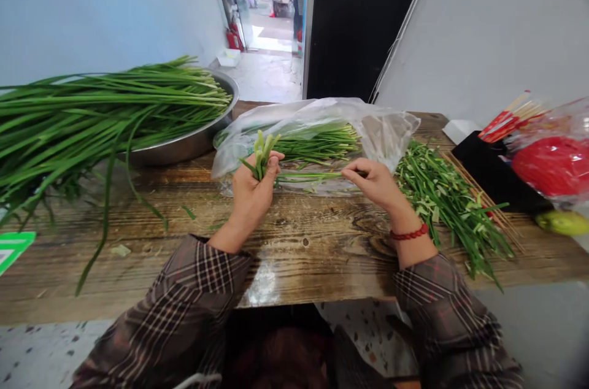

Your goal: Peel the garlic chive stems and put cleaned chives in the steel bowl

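Note:
My left hand [255,183] is closed round a small bunch of garlic chives [263,153], its pale cut ends pointing up. My right hand [372,181] pinches the end of a thin green chive stalk [313,177], which stretches leftward toward the left hand. Just beyond both hands, a clear plastic bag [384,134] lies open with more chives [322,145] in it. Beside my right wrist is a loose heap of trimmed chive pieces and leaves [432,199].
At left, a metal basin [184,146] holds a big pile of long chives [115,103] that hang over the wooden table [304,266]. To the right are wooden skewers [506,229], a black box [488,171] with red-wrapped chopsticks [504,122], and a red plastic-wrapped bundle [552,165]. A glass door opens outside.

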The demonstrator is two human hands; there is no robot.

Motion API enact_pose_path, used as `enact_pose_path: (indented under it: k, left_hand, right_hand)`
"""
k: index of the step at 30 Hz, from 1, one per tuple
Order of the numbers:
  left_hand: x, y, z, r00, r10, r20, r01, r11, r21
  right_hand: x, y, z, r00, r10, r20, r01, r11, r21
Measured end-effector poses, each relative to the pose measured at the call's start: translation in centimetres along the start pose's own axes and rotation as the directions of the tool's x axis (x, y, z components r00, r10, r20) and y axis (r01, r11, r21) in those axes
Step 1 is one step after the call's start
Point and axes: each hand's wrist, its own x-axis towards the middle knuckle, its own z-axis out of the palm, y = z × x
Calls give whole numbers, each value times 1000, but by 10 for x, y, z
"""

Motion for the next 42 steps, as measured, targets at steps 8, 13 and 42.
enact_pose_path:
  k: [8,13,42]
  left_hand:
    - [-3,2,5,992,71,104,-75,996,41]
    - [-10,-1,16,902,134,411,-166,985,43]
    - [-13,-2,20,856,-30,515,-13,997,80]
  right_hand:
    - [0,-6,5,998,-46,-36,47,998,32]
    - [-3,-22,18,996,-86,14,85,996,32]
    - [-12,-33,57,999,7,-52,4,976,218]
